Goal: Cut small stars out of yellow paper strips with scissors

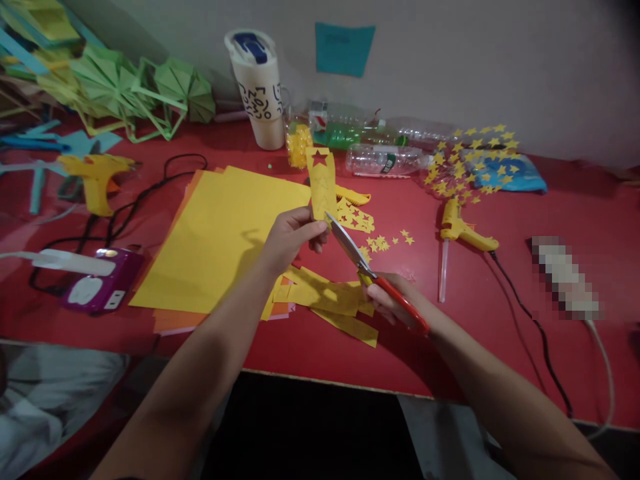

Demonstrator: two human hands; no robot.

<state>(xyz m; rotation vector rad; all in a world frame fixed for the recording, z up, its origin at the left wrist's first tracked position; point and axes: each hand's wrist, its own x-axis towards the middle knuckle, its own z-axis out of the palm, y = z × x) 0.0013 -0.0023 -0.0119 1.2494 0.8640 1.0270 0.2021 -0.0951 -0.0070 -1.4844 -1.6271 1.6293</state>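
Between the thumb and fingers of my left hand (295, 237) is a yellow paper strip (323, 183), held upright. A star-shaped hole shows near its top, with drawn star outlines below. My right hand (393, 297) grips red-handled scissors (357, 253), whose blade tips reach the strip's lower right edge. Whether the blades touch the paper I cannot tell. Small cut yellow stars (379, 244) lie on the red table beyond the scissors, beside a strip with star holes (355, 217). More yellow strips (325, 293) lie under my hands.
Yellow sheets (215, 233) are stacked at left. Glue guns (97, 183) (465, 230) lie on both sides, with cords running over the table. A tumbler (257, 93), plastic bottles (385, 160) and a star cluster (475, 160) stand along the wall. A purple power strip (97, 283) is at left.
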